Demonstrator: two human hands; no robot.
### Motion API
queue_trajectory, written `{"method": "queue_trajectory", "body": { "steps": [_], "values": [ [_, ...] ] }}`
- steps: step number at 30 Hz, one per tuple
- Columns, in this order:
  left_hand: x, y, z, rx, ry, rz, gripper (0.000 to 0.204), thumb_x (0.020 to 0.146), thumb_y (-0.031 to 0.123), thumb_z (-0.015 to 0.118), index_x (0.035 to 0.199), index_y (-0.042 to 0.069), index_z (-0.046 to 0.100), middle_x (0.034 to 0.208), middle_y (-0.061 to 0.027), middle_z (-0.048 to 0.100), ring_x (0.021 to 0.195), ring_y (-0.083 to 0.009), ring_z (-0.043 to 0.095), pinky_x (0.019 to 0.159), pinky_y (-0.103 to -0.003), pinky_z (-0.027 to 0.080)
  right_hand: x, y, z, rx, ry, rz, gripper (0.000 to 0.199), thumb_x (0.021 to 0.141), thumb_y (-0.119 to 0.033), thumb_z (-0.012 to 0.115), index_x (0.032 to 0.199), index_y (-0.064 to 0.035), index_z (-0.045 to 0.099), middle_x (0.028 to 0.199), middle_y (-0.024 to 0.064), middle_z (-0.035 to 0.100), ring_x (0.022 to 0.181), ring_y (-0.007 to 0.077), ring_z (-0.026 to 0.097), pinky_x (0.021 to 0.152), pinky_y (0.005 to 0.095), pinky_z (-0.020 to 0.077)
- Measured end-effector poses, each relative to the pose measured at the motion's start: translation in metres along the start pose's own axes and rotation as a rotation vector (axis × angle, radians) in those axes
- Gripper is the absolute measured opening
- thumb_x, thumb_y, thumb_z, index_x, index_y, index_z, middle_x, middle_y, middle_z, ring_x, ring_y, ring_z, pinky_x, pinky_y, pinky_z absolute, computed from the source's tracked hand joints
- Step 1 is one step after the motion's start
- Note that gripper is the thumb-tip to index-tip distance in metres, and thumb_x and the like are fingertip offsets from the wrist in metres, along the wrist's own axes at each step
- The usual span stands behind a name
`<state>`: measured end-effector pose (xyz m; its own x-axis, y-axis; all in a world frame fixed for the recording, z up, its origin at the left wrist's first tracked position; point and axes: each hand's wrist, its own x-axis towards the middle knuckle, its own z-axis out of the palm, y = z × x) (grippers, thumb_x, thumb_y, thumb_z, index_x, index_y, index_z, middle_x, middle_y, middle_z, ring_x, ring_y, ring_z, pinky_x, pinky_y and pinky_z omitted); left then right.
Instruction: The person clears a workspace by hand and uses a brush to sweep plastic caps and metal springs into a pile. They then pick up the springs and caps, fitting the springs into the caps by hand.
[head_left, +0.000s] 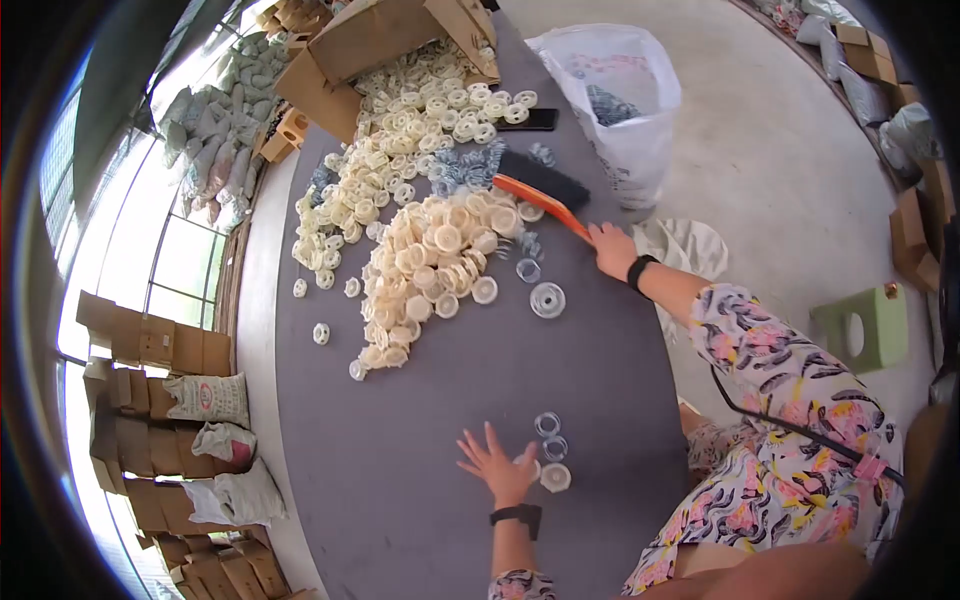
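Note:
My right hand (612,250) is closed round the handle of an orange brush with dark bristles (545,180), held over the table beside the piles. Just above the near part of the table, my left hand (500,470) has its fingers spread and holds nothing. Next to its thumb lie a cream round cap (555,477) and two clear rings (547,424). A heap of cream round plastic parts (430,250) covers the middle. Behind it spread paler slotted plastic parts (385,150), with a bunch of blue-grey translucent pieces (465,168) by the bristles. Another clear ring part (547,300) sits apart.
A tipped cardboard box (375,40) spills parts at the table's (420,480) far end, near a black phone (530,120). On the floor to the right stand a white sack (625,150) and a green stool (862,328). Stacked cartons (150,430) line the left.

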<state>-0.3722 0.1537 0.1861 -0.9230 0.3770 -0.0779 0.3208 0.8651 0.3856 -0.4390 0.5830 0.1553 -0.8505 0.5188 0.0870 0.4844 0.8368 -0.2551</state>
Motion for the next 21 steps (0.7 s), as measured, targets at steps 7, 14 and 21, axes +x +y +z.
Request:
{"method": "queue_trajectory", "body": {
  "steps": [7,14,21],
  "values": [
    [0.207,-0.026,-0.054,0.232,0.011,0.158,0.089,0.069,0.048,0.072,0.142,0.015,0.031,0.148,-0.0227,0.014,0.139,-0.0423,0.004,0.106,-0.064,0.003,0.076,0.044,-0.055,0.407,0.115,-0.057,0.026,0.088,-0.02,0.048,0.108,-0.004,0.047,0.094,0.0224,0.059,0.089,0.0384,0.058,0.075,0.0478,0.0445],
    [0.444,-0.022,-0.072,0.058,0.126,0.072,0.087,0.071,0.056,0.068,0.142,0.018,0.033,0.149,-0.02,0.018,0.138,-0.0413,0.012,0.106,-0.064,0.009,0.177,0.037,-0.058,0.147,-0.104,-0.115,0.029,0.093,-0.031,0.046,0.091,-0.0028,0.047,0.078,0.0212,0.059,0.076,0.0401,0.058,0.067,0.0475,0.0434],
    [0.52,-0.03,-0.04,-0.028,-0.067,0.097,0.078,0.066,0.055,0.071,0.125,0.007,0.053,0.13,-0.0226,0.049,0.13,-0.0414,0.033,0.113,-0.044,0.017,0.191,0.005,-0.032,0.303,-0.36,-0.099,0.022,0.08,-0.017,0.058,0.089,0.0003,0.049,0.064,0.013,0.054,0.051,0.0232,0.055,0.046,0.0368,0.0419]
  ]
}}
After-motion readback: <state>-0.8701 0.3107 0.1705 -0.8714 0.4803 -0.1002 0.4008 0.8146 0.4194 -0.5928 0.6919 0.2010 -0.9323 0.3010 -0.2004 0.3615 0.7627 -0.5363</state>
